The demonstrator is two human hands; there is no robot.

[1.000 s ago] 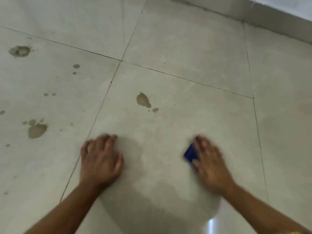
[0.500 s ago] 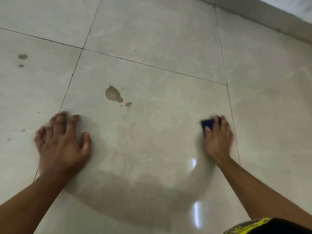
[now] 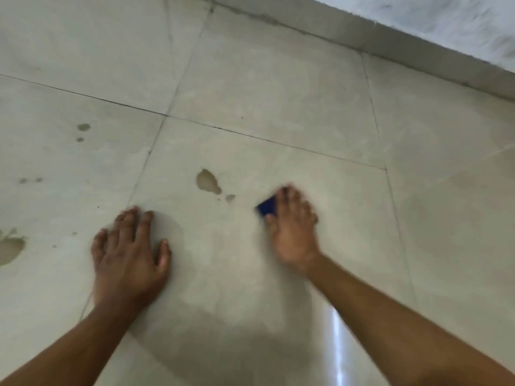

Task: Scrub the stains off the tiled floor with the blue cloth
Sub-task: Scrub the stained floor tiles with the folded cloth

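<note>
Spreading across the whole view: pale tiled floor point(image 3: 278, 87), large square tiles, dark grout lines; skirting point(image 3: 418, 48) runs along the 1 o'clock edge, wall above it

Two bare forearms enter from 6 o'clock. Left hand point(image 3: 129, 252) flat on the tile at about 8 o'clock of centre, fingers point(image 3: 145, 221) spread wide and straight, holding nothing, apparently bracing body weight

Right hand point(image 3: 292, 232) at about 3 o'clock of centre, motion-blurred, lying over the blue cloth point(image 3: 267, 207); only a dark blue corner shows at the hand's 10 o'clock side. Fingers appear laid over the cloth, pressing it to the floor; blur hides whether the thumb curls round it

Brown stain point(image 3: 207, 181) with a small spot point(image 3: 230, 197) just beside it, near the cloth toward its 10 o'clock, untouched by the look of it. Bigger blotch point(image 3: 9, 247) cut by the 9 o'clock edge; small spots point(image 3: 83, 127) at 10 o'clock

Judgement: scrubbing stroke under way, task early, most stains left. To do it well: work the cloth over onto the brown stain, keep the palm weight on it, short back-and-forth strokes, more cloth face flat on the tile, then move on to the 9 o'clock blotches. Glossy streak point(image 3: 335, 344) at 5 o'clock suggests a slick surface, so the bracing hand should stay planted

Brands, labels, writing: none visible on cloth, floor or wall
</note>
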